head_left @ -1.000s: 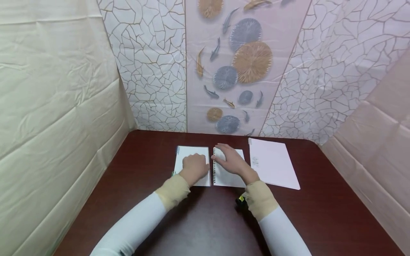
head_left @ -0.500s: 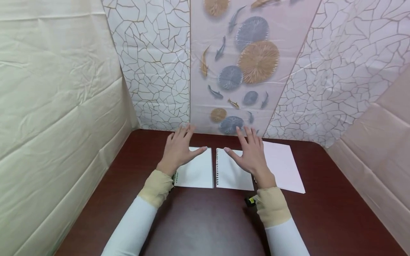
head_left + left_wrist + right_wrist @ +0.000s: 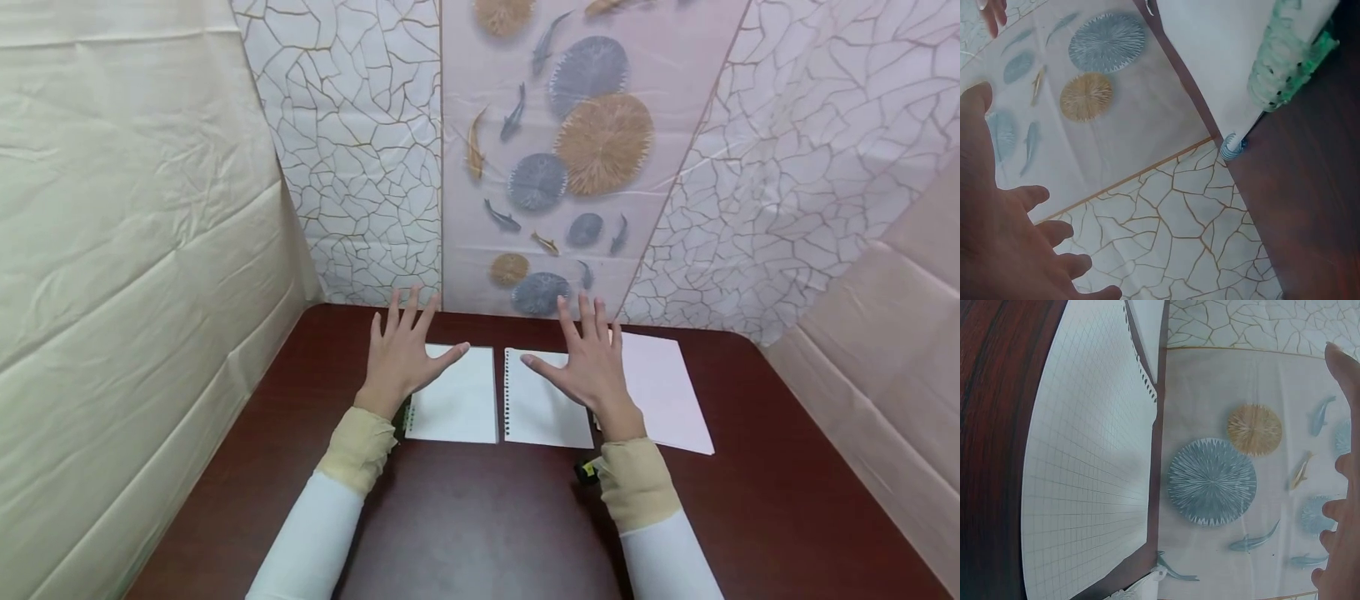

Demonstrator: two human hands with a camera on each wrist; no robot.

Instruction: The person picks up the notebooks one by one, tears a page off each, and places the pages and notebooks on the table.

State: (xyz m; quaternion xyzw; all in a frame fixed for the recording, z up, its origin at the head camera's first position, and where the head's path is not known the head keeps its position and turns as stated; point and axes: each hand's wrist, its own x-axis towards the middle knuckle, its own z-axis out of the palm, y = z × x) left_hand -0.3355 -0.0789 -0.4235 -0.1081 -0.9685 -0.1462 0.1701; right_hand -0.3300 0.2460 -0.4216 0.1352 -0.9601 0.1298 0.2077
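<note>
Fingers spread and straight, my left hand (image 3: 401, 358) hovers over the left part of a spiral notebook (image 3: 461, 396) showing a blank white page. In the left wrist view, blue spiral rings (image 3: 1233, 147) and a crumpled translucent green piece (image 3: 1288, 62) show at that notebook's bound edge. My right hand (image 3: 592, 367) is likewise spread, above the right side of a squared sheet (image 3: 540, 408) with torn or punched holes down its left edge. The sheet's grid (image 3: 1091, 462) shows plainly in the right wrist view. Neither hand holds anything.
A larger white pad (image 3: 671, 396) lies at the right, partly behind my right hand. Close to my right wrist is a small black and yellow object (image 3: 587, 472). The dark red table (image 3: 465, 525) ends at a patterned cloth wall (image 3: 360, 208).
My left hand has risen from a fist on the left notebook, uncurled and moved left. My right hand has lifted off the squared sheet's area, spread its fingers and shifted right.
</note>
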